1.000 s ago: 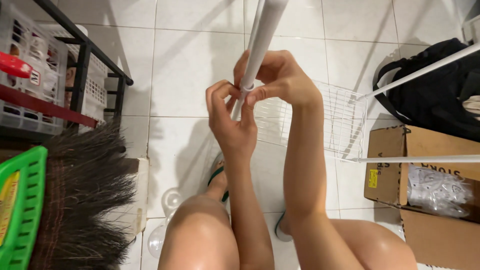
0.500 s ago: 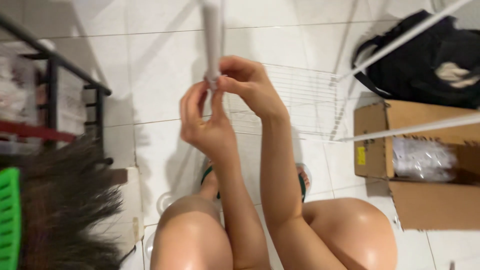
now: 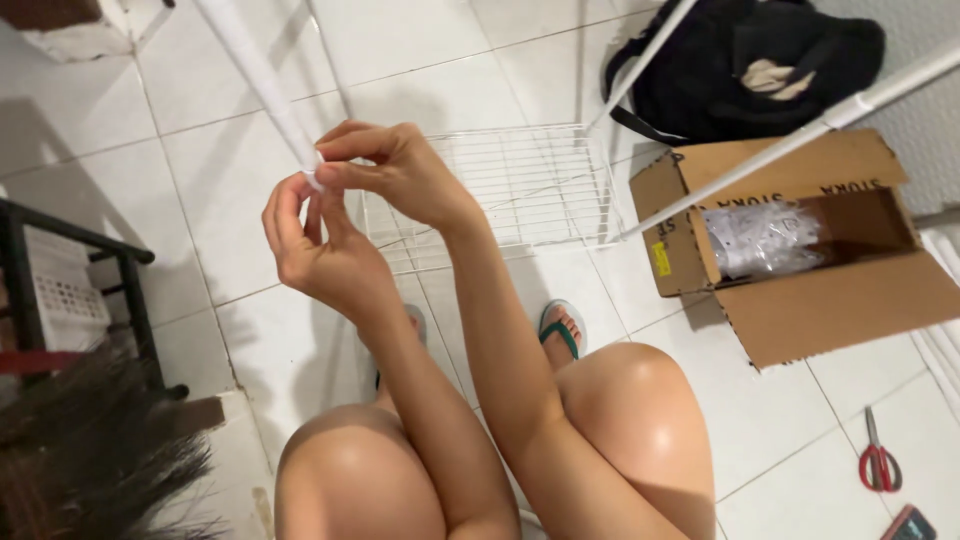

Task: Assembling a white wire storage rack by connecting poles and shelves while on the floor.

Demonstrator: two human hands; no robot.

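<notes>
Where the white tube (image 3: 262, 82) runs up and left, its top is cut off by the frame edge, so its full length cannot be told. Lower end of tube sits between both hands, raised above the knees. Right hand (image 3: 400, 172) pinches the tube's end with thumb and fingertips closed on it. Left hand (image 3: 325, 250) is just below, fingers curled up to the same end, tips touching it; what exactly they press there is hidden behind the fingers.

White wire rack (image 3: 500, 190) lies flat on the tiled floor (image 3: 210, 170) behind the hands, its near-left corner hidden by the right wrist. Two more white poles (image 3: 800, 135) cross the upper right, ends out of frame. Open cardboard box (image 3: 810, 250) to the right holds a clear plastic bag (image 3: 762, 238); contents unreadable. Black bag (image 3: 750, 60) beyond it. Red-handled scissors (image 3: 878, 460) at lower right, well apart from the hands. Dark metal shelf (image 3: 70, 290) and broom bristles (image 3: 90, 460) crowd the left edge, both cropped. Open tile remains left of the hands and between box and knees.
</notes>
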